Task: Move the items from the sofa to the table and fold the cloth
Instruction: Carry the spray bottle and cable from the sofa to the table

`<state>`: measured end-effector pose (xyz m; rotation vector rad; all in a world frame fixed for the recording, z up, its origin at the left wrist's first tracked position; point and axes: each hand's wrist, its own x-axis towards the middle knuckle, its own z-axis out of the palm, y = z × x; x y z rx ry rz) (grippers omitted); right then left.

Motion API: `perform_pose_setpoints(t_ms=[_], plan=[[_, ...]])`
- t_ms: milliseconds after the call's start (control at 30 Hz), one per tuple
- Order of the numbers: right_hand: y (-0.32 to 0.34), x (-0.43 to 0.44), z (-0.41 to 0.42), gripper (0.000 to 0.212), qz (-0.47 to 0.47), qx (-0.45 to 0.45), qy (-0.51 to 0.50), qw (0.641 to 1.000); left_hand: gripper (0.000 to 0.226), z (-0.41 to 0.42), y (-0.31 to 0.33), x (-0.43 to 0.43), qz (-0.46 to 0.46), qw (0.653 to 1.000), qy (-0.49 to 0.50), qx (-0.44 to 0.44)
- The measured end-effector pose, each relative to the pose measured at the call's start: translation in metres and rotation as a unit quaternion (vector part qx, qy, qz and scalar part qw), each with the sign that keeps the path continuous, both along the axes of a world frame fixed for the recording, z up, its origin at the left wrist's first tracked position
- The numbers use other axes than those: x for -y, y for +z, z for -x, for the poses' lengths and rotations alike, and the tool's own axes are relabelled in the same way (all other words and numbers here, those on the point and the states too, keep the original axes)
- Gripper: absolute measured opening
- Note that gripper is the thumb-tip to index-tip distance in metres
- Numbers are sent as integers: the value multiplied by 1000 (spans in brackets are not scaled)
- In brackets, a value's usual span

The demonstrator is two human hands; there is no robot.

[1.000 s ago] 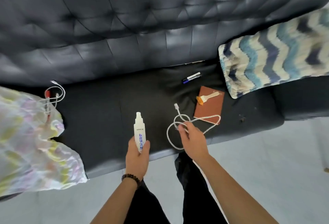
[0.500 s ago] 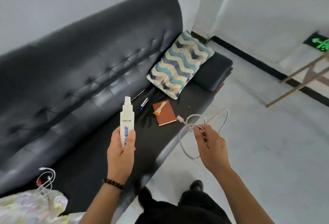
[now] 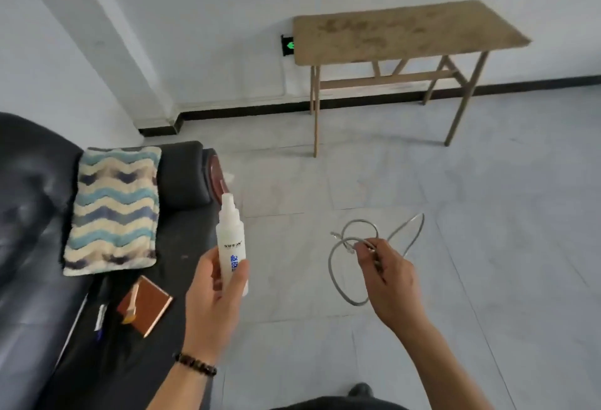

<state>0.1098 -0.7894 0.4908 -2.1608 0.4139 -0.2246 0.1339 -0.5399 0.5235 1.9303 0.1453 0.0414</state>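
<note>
My left hand [image 3: 213, 295] holds a white spray bottle [image 3: 231, 240] upright over the sofa's front edge. My right hand [image 3: 388, 278] pinches a looped white cable [image 3: 344, 282] that hangs above the floor. The black leather sofa [image 3: 29, 328] fills the lower left. On its seat lie a brown notebook [image 3: 150, 307] with a small yellow-handled brush [image 3: 130, 307] on top, and a pen [image 3: 100, 320] beside it. A bare wooden table [image 3: 406, 30] stands against the far wall. The cloth is out of view.
A wavy blue and cream cushion [image 3: 115, 208] rests on the sofa near its armrest [image 3: 183, 175]. Grey tiled floor [image 3: 471, 247] lies open between me and the table. A green exit sign [image 3: 287, 45] glows on the wall by the table's left end.
My view has swung right from the sofa toward the table. Both hands have lifted the bottle and the cable off the seat and carried them away from the sofa.
</note>
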Motion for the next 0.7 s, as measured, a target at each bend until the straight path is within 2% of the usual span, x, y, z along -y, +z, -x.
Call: perform_pose_setpoints(t_ms=[100,267,533,700], plan=[[4,75,-8,18,-7,7,-54,999,26,-21,1,83,17,999,-42,-9],[8,173,-34,19,-29,11,-93,995,31,-65,-1,186,12,996,-91,-21],[-24,333,-146,19,-3,-18,-120,993,27,-193,-49,343,23,991,-130,-29],[11,451,-229,17,38,-19,-154,987,52,-311,-34,476,27,978,-204,-12]])
